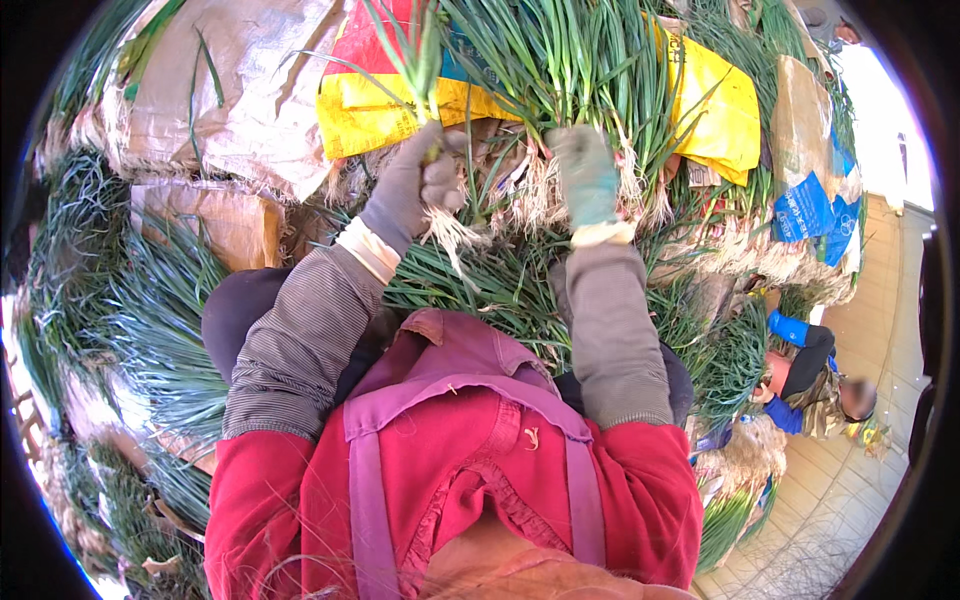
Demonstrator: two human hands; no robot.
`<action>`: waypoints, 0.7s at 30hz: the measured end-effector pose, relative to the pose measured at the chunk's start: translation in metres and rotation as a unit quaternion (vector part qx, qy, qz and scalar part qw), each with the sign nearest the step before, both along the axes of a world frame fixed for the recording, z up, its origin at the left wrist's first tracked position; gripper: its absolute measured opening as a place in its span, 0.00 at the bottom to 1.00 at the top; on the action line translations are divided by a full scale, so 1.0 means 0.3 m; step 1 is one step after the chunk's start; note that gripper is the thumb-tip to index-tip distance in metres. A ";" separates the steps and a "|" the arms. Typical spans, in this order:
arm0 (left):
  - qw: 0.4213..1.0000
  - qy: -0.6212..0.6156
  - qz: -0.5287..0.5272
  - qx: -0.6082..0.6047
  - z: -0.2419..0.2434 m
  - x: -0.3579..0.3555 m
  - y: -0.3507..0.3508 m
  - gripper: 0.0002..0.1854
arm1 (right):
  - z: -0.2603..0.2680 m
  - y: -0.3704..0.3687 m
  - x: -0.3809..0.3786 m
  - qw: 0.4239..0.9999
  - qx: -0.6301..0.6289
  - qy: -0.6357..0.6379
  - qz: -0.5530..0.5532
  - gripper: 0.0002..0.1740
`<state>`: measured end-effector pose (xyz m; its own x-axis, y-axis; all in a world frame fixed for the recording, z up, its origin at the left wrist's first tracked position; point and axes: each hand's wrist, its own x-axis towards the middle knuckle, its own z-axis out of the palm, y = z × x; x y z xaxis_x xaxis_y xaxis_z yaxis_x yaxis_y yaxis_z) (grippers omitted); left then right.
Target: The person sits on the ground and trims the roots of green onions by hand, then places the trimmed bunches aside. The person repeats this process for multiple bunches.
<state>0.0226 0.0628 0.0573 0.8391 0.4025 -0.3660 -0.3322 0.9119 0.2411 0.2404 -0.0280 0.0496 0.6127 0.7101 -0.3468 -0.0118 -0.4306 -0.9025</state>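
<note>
My left hand (pixel 420 176), in a grey work glove, is closed around a few green onions (pixel 424 71). Their leaves point up away from me, and their pale roots (pixel 452 229) hang below the fist. My right hand (pixel 589 176), also gloved and blurred by motion, is at the root end of a large pile of green onions (pixel 570 60). Whether its fingers grip any stalks is hidden. White roots (pixel 536 191) hang along the pile's near side, between my two hands. More green leaves (pixel 480 281) lie before my lap.
A yellow and red printed sack (pixel 375 112) lies at the upper left, another yellow sack (pixel 716 105) at the right. Brown paper (pixel 206 225) covers onions on the left. Another person (pixel 814 382) works beside onion bundles at the right, on a tiled floor (pixel 862 450).
</note>
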 end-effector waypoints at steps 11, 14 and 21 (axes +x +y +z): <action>0.976 0.164 0.013 0.142 0.016 0.079 -0.067 0.12 | 0.085 -0.016 -0.254 0.887 -0.106 -0.422 0.153 0.11; 0.957 0.245 0.000 0.157 -0.050 0.067 -0.078 0.09 | 0.029 -0.050 -0.357 0.849 -0.182 -0.388 0.309 0.18; 0.948 0.308 0.031 0.076 -0.052 0.025 -0.043 0.05 | 0.062 0.117 -0.175 0.991 0.113 -0.023 0.071 0.30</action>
